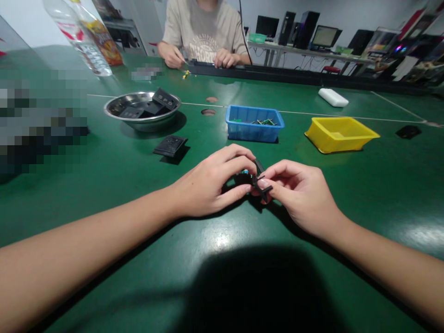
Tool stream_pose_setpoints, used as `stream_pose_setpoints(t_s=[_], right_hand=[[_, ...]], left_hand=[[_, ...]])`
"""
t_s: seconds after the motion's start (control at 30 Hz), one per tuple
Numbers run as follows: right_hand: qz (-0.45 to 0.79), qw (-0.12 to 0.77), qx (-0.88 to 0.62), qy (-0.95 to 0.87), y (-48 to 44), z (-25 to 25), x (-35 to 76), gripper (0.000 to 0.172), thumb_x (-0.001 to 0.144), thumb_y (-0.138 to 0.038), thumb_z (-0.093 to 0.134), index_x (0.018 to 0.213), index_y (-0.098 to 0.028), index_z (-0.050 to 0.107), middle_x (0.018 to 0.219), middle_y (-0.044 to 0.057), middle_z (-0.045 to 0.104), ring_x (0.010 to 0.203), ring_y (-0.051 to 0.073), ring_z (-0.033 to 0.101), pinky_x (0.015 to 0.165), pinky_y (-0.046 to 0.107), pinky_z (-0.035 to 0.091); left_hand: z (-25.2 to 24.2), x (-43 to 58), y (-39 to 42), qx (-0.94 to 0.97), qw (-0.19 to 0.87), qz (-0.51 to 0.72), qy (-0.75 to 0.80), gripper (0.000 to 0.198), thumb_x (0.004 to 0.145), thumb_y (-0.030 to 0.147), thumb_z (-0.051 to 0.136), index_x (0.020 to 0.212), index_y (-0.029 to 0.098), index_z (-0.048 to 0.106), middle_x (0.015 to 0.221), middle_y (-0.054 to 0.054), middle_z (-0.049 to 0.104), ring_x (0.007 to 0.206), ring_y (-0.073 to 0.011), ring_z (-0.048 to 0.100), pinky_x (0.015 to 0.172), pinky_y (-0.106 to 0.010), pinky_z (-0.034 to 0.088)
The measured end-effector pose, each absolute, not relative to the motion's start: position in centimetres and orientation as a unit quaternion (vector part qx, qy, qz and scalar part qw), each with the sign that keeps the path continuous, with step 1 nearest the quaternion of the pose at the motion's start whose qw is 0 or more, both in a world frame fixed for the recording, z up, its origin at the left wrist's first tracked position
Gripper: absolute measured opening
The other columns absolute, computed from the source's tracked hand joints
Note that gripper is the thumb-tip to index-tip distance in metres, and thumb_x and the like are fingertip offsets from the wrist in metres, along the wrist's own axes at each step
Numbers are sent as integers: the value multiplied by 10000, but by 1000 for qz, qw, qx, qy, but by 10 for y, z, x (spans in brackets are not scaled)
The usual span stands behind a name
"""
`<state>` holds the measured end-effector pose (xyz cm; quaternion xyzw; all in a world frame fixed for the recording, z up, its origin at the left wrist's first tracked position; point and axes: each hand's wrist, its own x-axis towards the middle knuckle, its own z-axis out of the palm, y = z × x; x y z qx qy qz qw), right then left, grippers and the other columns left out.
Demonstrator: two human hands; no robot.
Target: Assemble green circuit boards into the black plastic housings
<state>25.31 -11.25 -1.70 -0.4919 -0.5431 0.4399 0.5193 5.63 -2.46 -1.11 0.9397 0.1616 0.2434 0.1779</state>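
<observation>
Just in front of me, both hands meet at a small black plastic casing [260, 166] with a bit of circuit board showing in it. My left hand [215, 180] grips its left side, fingers curled over the top and thumb below. From the right, my right hand [301, 189] pinches the casing's edge between thumb and fingers, where thin black pieces stick out. Fingers cover much of the casing. Left of my hands, a similar black casing [170, 145] lies on the green table [215, 259].
A steel bowl [113, 113] contains several black casings. Beyond my hands stand a blue bin [253, 132] with small green boards and a yellow bin [342, 138]. A white case [333, 97] lies farther back. Bottles [100, 41] stand far left; a person [204, 32] sits opposite.
</observation>
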Motion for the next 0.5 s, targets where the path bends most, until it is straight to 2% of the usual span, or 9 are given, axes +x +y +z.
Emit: stream_pose_setpoints(t_s=[0.1,0.2,0.3,0.4,0.47,0.5], right_hand=[[435,525,-502,-532,-115,-18,252,389,705,-478,858,793,-159,654,660,1,678,521,129,653,487,243,556],[455,506,-495,-541,-117,-20,249,367,750,-472,822,836,-166,639,697,7,692,529,136,666,467,242,564],[439,500,-491,-563,-117,-15,245,261,856,-416,722,922,-180,632,756,20,709,588,147,686,503,257,585],[306,520,-506,-616,-126,-9,247,135,896,-302,657,985,-202,645,912,49,726,724,163,710,629,289,609],[202,513,-509,-661,-142,-16,256,133,883,-271,654,1007,-228,671,1047,87,721,918,227,718,752,354,616],[179,489,-517,-680,-152,-27,262,139,870,-285,666,1002,-245,686,1059,105,718,978,270,709,767,393,613]], left_hand=[[-9,56,-27,940,185,246,147,335,928,454,613,1157,210,627,1288,-143,599,1221,-261,560,1060,-392,473],[-9,55,-29,939,181,251,147,269,951,464,583,1047,224,655,1264,-126,611,1190,-248,573,1030,-371,482],[-10,55,-30,938,178,266,133,204,975,400,553,976,216,641,1222,-117,628,1128,-222,596,989,-342,490],[-11,55,-29,924,182,294,161,173,974,357,537,928,199,591,1173,-115,647,1075,-215,608,963,-347,488],[-11,56,-28,911,179,313,201,164,974,337,520,903,194,557,1148,-112,655,1066,-217,607,963,-358,479],[-11,57,-27,906,177,319,215,160,975,327,511,894,193,544,1140,-110,656,1065,-217,606,965,-360,473]])
